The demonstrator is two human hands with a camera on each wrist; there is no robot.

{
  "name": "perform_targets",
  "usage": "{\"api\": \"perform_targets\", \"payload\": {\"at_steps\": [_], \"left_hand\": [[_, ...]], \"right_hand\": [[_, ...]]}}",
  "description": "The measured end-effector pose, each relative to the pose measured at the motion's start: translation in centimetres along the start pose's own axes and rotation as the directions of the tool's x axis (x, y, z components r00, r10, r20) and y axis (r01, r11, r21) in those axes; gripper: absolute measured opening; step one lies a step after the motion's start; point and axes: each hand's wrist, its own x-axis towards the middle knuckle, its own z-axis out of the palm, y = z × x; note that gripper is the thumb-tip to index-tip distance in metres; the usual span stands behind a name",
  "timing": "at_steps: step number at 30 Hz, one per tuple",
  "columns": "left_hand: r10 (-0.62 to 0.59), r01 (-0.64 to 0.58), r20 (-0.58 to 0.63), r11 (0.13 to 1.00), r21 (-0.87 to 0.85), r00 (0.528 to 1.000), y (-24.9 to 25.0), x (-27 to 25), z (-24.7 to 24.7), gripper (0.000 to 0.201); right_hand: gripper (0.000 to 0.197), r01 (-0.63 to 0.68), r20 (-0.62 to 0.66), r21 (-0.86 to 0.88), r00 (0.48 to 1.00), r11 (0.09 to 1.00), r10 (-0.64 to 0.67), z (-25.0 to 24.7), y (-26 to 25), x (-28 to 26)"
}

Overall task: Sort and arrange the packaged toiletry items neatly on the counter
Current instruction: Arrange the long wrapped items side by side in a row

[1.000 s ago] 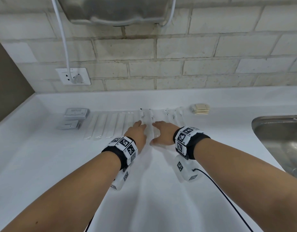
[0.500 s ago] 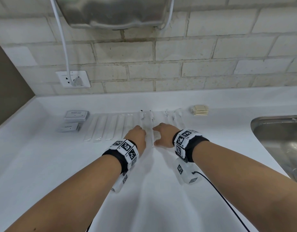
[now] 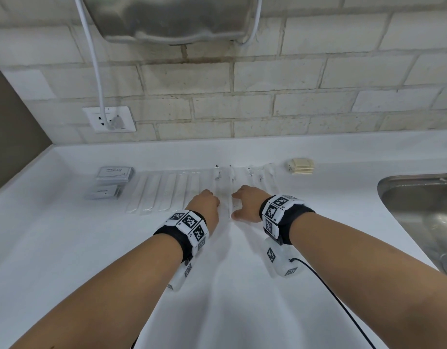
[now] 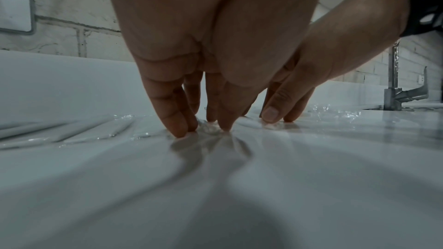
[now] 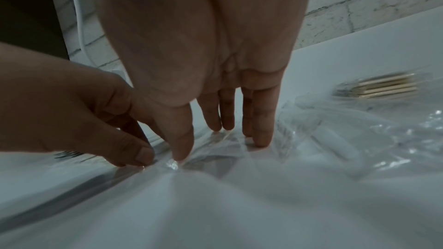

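Several long clear-wrapped packets [image 3: 162, 192] lie side by side in a row on the white counter [image 3: 230, 285]. My left hand [image 3: 212, 200] and right hand [image 3: 238, 202] flank one clear packet [image 3: 226, 195] near the row's middle. In the left wrist view the left hand [image 4: 203, 128] presses its fingertips [image 4: 178, 130] down on crinkled clear wrap. In the right wrist view the right hand [image 5: 215, 145] presses straight fingers [image 5: 261, 135] on a clear packet [image 5: 323, 139]; its thumb sits on the packet's edge. Neither hand lifts anything.
Two grey sachet stacks [image 3: 114, 173] lie left of the row; a beige wrapped pack [image 3: 300, 166] lies to its right. A steel sink [image 3: 424, 212] fills the right edge. Behind are a brick wall, a socket [image 3: 109, 119] with a white cable, and a metal dispenser [image 3: 172, 18].
Both hands have drawn back a little toward me along the packet, and their fingers now point more steeply down. The row of packets has not visibly shifted.
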Motion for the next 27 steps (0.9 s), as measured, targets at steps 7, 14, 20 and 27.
{"api": "perform_targets", "payload": {"at_steps": [7,14,20,27], "left_hand": [[-0.009,0.008,-0.019,1.000,-0.003,1.000,0.2,-0.1,0.0,0.035],[-0.024,0.023,-0.004,0.999,-0.027,1.000,0.4,-0.2,-0.2,0.037],[-0.028,0.026,-0.028,0.997,-0.069,0.999,0.5,-0.5,-0.4,0.035],[-0.047,0.039,-0.038,0.984,-0.173,0.998,0.9,-1.1,-1.1,0.052]], "right_hand": [[0.059,0.001,0.006,0.010,1.000,1.000,-0.001,0.1,0.2,0.1],[0.048,0.007,0.010,0.021,1.000,1.000,-0.008,0.1,0.2,-0.1],[0.058,0.013,0.006,0.028,1.000,1.000,-0.014,0.1,0.3,-0.2],[0.091,0.077,-0.011,0.179,0.997,0.981,-0.076,0.0,0.8,-1.2]]}}
